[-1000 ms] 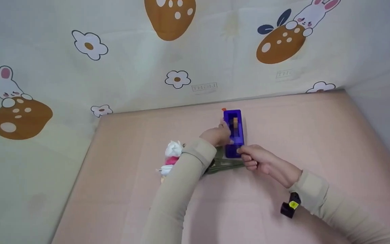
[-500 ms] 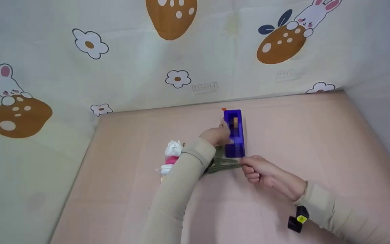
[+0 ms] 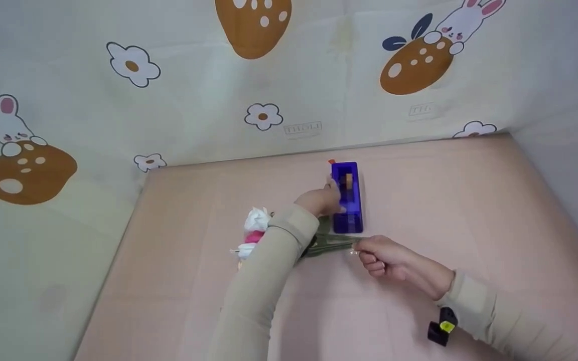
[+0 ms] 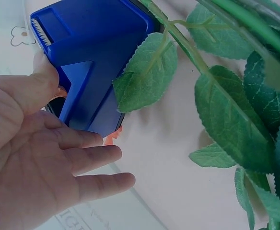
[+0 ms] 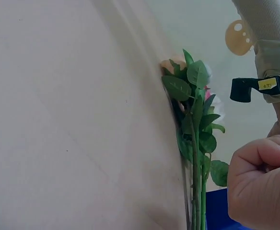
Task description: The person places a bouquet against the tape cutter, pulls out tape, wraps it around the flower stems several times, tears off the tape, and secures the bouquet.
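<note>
Blue tape dispenser (image 3: 347, 196) stands on the pink tabletop (image 3: 469, 200), near the patterned back wall. Left hand (image 3: 321, 200) rests against the dispenser's left side, thumb on its top edge, fingers (image 4: 89, 158) straight and slightly spread, gripping nothing. Right hand (image 3: 387, 256) sits just below the dispenser, fingers curled tight, pinching what looks like a clear strip of tape (image 3: 353, 250), hard to make out. Artificial flowers (image 3: 254, 233) lie left of the dispenser, their green stems (image 3: 329, 243) reaching to the right hand, partly under the left sleeve.
</note>
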A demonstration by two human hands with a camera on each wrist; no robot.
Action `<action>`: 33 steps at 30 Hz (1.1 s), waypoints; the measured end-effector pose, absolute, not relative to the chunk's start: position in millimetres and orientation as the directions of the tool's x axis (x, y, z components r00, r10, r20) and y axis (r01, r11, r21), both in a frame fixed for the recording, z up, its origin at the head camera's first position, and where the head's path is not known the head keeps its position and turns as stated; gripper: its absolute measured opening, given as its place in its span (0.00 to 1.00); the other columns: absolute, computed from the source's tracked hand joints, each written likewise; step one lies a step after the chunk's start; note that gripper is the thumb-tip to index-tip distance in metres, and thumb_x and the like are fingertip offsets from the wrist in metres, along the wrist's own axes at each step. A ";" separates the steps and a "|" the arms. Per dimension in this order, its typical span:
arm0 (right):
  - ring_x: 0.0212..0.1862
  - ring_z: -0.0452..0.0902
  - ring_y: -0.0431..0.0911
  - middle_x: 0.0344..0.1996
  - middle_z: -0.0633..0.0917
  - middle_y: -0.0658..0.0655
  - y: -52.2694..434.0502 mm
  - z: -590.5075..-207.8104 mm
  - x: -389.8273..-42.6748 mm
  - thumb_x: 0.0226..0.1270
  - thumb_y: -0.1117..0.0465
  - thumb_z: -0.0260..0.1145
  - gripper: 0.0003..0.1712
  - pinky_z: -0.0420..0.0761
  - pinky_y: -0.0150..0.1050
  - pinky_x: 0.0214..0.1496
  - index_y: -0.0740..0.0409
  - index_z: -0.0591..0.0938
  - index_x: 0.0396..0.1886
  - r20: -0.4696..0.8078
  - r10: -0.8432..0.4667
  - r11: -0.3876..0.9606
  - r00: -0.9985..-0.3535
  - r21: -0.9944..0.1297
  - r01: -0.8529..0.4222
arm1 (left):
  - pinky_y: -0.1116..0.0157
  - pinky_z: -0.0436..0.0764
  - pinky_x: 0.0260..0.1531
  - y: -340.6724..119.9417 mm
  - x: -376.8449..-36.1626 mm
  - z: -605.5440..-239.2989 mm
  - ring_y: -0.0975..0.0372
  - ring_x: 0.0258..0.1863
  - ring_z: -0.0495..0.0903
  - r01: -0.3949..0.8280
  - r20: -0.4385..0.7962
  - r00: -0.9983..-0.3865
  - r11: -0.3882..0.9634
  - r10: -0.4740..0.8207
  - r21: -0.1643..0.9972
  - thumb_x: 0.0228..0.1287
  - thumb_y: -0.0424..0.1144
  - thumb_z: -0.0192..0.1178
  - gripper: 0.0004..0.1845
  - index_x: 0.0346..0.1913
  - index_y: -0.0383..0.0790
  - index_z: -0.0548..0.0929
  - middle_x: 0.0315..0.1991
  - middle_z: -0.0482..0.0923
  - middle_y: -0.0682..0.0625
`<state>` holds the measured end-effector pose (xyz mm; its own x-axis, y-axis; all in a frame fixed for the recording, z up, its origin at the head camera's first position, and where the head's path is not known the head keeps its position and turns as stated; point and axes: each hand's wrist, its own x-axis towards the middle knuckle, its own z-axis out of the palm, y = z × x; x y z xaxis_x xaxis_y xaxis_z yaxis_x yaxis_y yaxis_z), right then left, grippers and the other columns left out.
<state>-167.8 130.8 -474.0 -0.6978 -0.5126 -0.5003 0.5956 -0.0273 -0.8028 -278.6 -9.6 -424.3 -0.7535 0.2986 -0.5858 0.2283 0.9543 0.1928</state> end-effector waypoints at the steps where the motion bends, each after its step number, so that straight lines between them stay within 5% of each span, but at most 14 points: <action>1: 0.09 0.51 0.32 0.07 0.59 0.43 130.3 -474.2 -166.9 0.63 0.65 0.48 0.18 0.52 0.26 0.13 0.52 0.65 0.13 -0.497 -0.518 -0.019 -0.696 -0.807 0.590 | 0.61 0.59 0.64 -9.7 -278.7 -423.6 0.55 0.68 0.55 0.232 -0.586 -0.753 0.954 0.301 0.192 0.68 0.52 0.45 0.44 0.69 0.31 0.31 0.72 0.42 0.41; 33: 0.11 0.52 0.33 0.07 0.61 0.43 132.7 -478.9 -161.6 0.64 0.63 0.50 0.21 0.53 0.27 0.14 0.50 0.62 0.10 -0.499 -0.515 -0.024 -0.697 -0.805 0.593 | 0.62 0.57 0.65 -13.7 -280.0 -425.2 0.57 0.68 0.54 0.203 -0.571 -0.749 0.936 0.337 0.286 0.67 0.50 0.48 0.45 0.69 0.32 0.30 0.72 0.42 0.41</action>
<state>-161.6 132.7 -478.9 -0.6972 -0.5150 -0.4987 0.5934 -0.0242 -0.8046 -280.0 -13.7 -425.2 -0.7486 0.3368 -0.5711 0.2032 0.9365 0.2858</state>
